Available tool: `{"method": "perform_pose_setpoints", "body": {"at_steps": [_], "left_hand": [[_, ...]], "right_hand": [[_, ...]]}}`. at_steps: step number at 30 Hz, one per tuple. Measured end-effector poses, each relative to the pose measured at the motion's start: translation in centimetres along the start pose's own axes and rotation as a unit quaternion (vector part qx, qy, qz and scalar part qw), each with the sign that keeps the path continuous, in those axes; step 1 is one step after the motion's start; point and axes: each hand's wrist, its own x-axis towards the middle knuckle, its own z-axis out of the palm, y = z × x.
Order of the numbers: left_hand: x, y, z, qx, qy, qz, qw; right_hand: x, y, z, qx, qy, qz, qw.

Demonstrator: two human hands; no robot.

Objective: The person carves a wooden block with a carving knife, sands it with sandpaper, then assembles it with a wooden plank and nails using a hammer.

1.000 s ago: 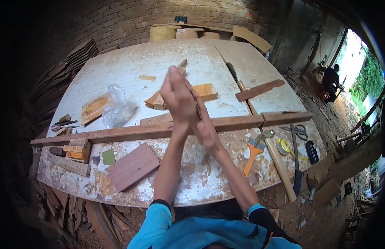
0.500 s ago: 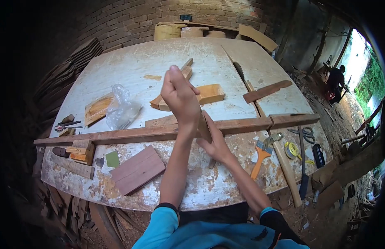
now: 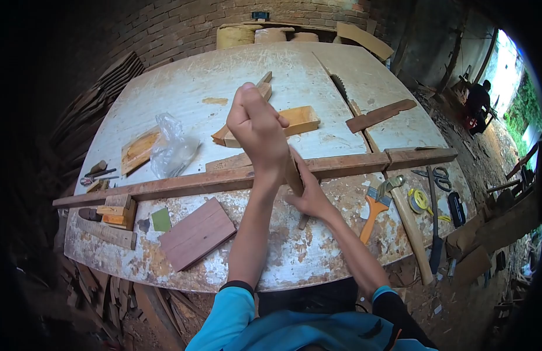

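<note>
My left hand (image 3: 258,126) is raised over the middle of the table in a fist with the thumb on top. Whatever it grips, if anything, is hidden by the fingers. Just below and to the right, my right hand (image 3: 311,196) is wrapped round a narrow wooden piece (image 3: 294,177), held tilted, its upper end partly behind my left wrist. Behind both hands a long wooden beam (image 3: 347,166) lies across the table. A reddish-brown board (image 3: 198,234) rests flat to the left of my left forearm.
On the right lie a paintbrush (image 3: 373,216), a hammer (image 3: 412,231), a tape measure (image 3: 418,200) and scissors (image 3: 441,179). A saw blade (image 3: 339,86) shows in the table slot (image 3: 357,111). Left are a plastic bag (image 3: 173,153) and wood blocks (image 3: 120,212). Another person (image 3: 477,105) is far right.
My view has shifted slightly, so the table and tools sit a little differently in the picture. Both hands keep nearly the same pose, with the wooden piece still in my right hand.
</note>
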Motion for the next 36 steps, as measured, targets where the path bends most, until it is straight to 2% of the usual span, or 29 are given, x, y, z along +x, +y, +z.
{"method": "perform_pose_setpoints", "body": {"at_steps": [2, 4, 7, 8, 11, 12, 15, 16, 17, 19, 21, 23, 24, 27, 28, 30, 32, 34, 36], "left_hand": [[0.0, 0.2, 0.4, -0.003, -0.02, 0.011, 1.0], [-1.0, 0.5, 0.7, -0.015, -0.037, -0.001, 0.999], [0.2, 0.0, -0.3, -0.047, -0.037, -0.016, 0.998], [0.8, -0.3, -0.8, -0.065, -0.057, -0.031, 0.996], [2.1, -0.7, -2.2, -0.123, -0.123, -0.071, 0.982], [2.6, -0.9, -2.6, -0.142, -0.13, -0.084, 0.978], [2.9, -0.9, -3.9, -0.222, -0.219, -0.113, 0.943], [2.6, -0.4, -3.8, -0.216, -0.23, -0.107, 0.943], [2.4, -0.3, -3.6, -0.21, -0.246, -0.09, 0.942], [2.3, -0.7, -3.6, -0.23, -0.3, -0.072, 0.923], [1.7, -0.5, -3.2, -0.236, -0.343, -0.072, 0.906], [0.8, 0.0, -2.2, -0.164, -0.308, -0.027, 0.937], [0.3, 0.3, -1.5, -0.127, -0.275, -0.005, 0.953], [0.3, -0.6, -0.9, -0.037, -0.199, 0.072, 0.977], [0.2, -0.8, -0.6, 0.001, -0.156, 0.093, 0.983], [0.0, -1.0, -0.7, 0.041, -0.099, 0.114, 0.988], [0.1, -0.5, -1.0, 0.048, -0.073, 0.084, 0.993], [0.4, -0.4, -0.7, 0.034, -0.041, 0.072, 0.996], [0.2, -0.4, -0.5, 0.03, -0.054, 0.077, 0.995]], "right_hand": [[1.0, -1.5, -0.7, 0.011, 0.014, -0.088, 0.996], [1.7, -3.9, -1.1, 0.057, 0.008, -0.136, 0.989], [0.4, 1.2, 0.0, -0.052, 0.041, -0.074, 0.995], [-0.5, 4.7, 0.4, -0.068, 0.03, -0.012, 0.997], [0.1, 1.5, 0.1, -0.091, 0.031, -0.004, 0.995], [0.8, 1.1, -0.6, -0.088, -0.012, -0.024, 0.996], [2.7, -1.0, -2.4, -0.06, -0.165, 0.018, 0.984], [3.2, -0.4, -2.4, 0.021, -0.181, -0.006, 0.983], [3.6, -0.7, -2.8, 0.033, -0.221, 0.0, 0.975], [3.8, -0.8, -3.4, 0.046, -0.22, -0.056, 0.973], [3.3, -2.5, -4.4, 0.064, -0.226, -0.041, 0.971], [2.6, -3.6, -4.9, 0.092, -0.195, -0.037, 0.976], [2.6, -4.0, -5.0, 0.118, -0.166, -0.077, 0.976], [2.6, -4.6, -4.2, 0.202, -0.111, -0.015, 0.973], [2.7, -3.7, -3.4, 0.188, -0.087, -0.049, 0.977], [3.2, 1.7, -1.2, 0.177, -0.108, -0.027, 0.978], [2.5, 2.2, -1.3, 0.188, -0.13, 0.015, 0.974], [2.1, -0.9, -1.7, 0.175, -0.082, -0.086, 0.977], [1.9, -4.1, -2.4, 0.169, -0.041, -0.175, 0.969]]}}
